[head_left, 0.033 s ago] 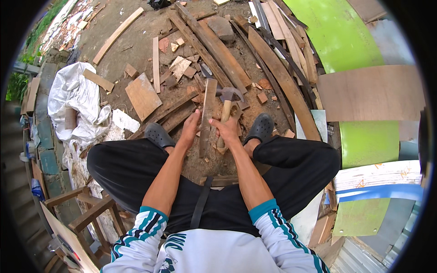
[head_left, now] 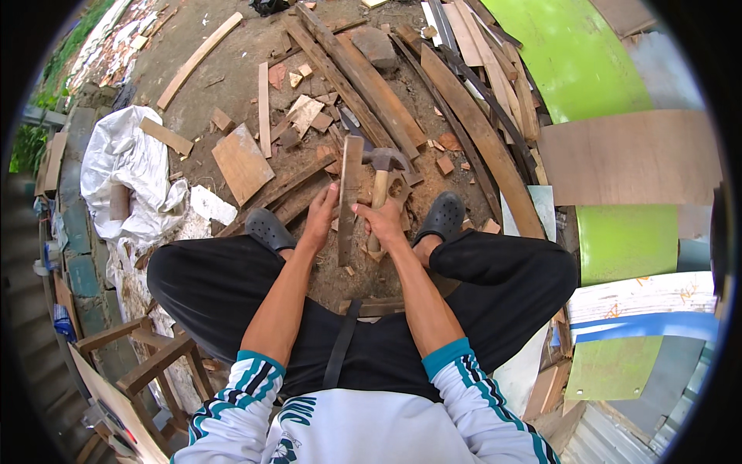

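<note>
Between my feet, my left hand point(head_left: 319, 220) is closed on the left edge of a short, narrow wooden board point(head_left: 350, 170) standing roughly lengthwise away from me. My right hand point(head_left: 384, 224) is closed round a claw hammer point(head_left: 380, 188), its metal head up at the far end beside the board's top. The right thumb side reaches to the board's right edge. Part of the hammer's handle is hidden by my fingers. Just beyond the right hand, a light piece of wood point(head_left: 398, 189) shows partly behind the hammer.
Long dark planks point(head_left: 363, 77) lie beyond my hands, with a long brown plank point(head_left: 479, 143) curving along the right. A square board point(head_left: 243, 162) and scraps lie ahead to the left. A white sack point(head_left: 124, 166) stands at left; green panels point(head_left: 626, 240) lie at right.
The wooden board and the hammer have shifted slightly to the left, and the board looks more edge-on. Both hands keep their hold.
</note>
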Motion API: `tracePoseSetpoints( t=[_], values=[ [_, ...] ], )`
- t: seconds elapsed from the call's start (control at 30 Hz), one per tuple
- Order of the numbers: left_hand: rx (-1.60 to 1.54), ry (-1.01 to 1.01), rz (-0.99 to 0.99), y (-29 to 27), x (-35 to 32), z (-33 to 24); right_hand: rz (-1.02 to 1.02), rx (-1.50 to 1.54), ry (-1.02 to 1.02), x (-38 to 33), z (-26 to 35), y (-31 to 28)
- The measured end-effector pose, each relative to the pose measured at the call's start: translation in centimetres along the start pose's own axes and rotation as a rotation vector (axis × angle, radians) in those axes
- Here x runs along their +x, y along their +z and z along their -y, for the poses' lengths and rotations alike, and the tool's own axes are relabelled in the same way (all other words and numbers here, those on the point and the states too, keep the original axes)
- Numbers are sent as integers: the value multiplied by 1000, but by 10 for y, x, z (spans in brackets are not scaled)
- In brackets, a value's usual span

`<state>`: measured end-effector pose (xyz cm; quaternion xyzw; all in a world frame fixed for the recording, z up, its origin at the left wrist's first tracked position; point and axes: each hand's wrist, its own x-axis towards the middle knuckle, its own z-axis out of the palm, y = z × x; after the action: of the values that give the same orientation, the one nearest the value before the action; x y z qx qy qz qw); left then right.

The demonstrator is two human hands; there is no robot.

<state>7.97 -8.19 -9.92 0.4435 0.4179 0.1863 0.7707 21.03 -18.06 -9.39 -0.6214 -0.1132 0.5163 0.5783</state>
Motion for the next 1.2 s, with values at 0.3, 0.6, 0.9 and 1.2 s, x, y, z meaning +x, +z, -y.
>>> tracePoseSetpoints(
  t=[0.3,0.6,0.9,1.2],
  values=[
    [190,303,-212,-4,11,-43,150,-277,20,0,0,15],
    [-110,430,-740,-46,31,-11,-252,-480,44,23,-42,-10],
    [-143,412,-838,-44,23,-6,-404,-228,41,18,-11,-10],
    [-17,386,-665,-47,14,10,-482,-495,-66,35,-63,-2]
  ],
)
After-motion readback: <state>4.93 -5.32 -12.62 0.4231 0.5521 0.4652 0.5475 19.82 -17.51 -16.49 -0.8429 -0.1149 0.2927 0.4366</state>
